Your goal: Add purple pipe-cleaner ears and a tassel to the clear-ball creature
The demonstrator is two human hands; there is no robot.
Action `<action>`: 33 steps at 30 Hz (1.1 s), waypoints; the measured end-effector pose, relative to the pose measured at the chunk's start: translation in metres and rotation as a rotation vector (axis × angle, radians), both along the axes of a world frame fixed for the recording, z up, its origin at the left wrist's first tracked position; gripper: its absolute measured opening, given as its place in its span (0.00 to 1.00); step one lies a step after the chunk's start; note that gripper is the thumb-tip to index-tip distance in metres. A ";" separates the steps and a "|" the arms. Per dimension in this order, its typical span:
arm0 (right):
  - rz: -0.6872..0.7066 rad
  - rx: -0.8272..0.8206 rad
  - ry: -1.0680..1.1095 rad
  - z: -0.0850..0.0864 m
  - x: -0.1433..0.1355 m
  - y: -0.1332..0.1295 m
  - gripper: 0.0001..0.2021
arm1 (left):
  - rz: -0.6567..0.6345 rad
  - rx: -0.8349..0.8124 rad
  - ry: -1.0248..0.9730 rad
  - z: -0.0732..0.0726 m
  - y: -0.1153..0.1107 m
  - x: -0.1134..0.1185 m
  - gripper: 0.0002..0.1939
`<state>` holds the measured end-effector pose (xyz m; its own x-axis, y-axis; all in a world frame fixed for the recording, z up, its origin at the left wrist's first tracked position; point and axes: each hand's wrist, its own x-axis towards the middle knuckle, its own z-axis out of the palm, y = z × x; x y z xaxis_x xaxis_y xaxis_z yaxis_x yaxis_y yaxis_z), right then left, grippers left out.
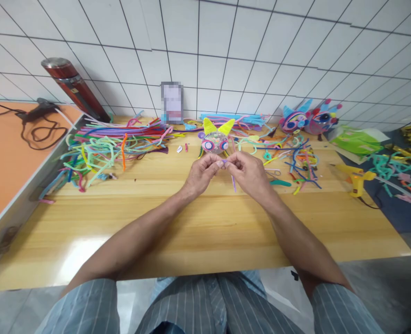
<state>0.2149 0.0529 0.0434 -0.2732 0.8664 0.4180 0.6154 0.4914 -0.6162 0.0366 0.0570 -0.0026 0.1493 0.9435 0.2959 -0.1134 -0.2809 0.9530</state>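
Over the middle of the table, my left hand (202, 172) and my right hand (247, 172) meet, fingertips pinched close together. Between them they grip a purple pipe cleaner (233, 183), one end of which hangs down below my right fingers. Just behind my hands stands a clear figure (215, 143) with yellow pointed ears and round pink, white and blue eyes; its lower part is hidden by my hands. A teal curved piece (281, 183) lies to the right of my right hand.
Loose pipe cleaners (97, 148) heap on the left, with more (304, 162) on the right. Two finished-looking figures (295, 121) stand at the back right. A yellow glue gun (356, 178) rests near the right edge. A red-brown flask (75, 88) stands back left.
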 end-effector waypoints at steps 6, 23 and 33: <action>0.004 0.132 -0.205 -0.004 0.002 -0.003 0.06 | 0.056 0.167 0.249 0.004 0.003 -0.008 0.11; -0.033 0.099 -0.067 -0.006 0.001 -0.001 0.05 | 0.009 0.016 0.008 -0.001 0.001 0.000 0.18; 0.002 0.066 -0.032 -0.003 -0.002 -0.002 0.05 | 0.055 0.116 0.118 0.005 -0.001 -0.006 0.15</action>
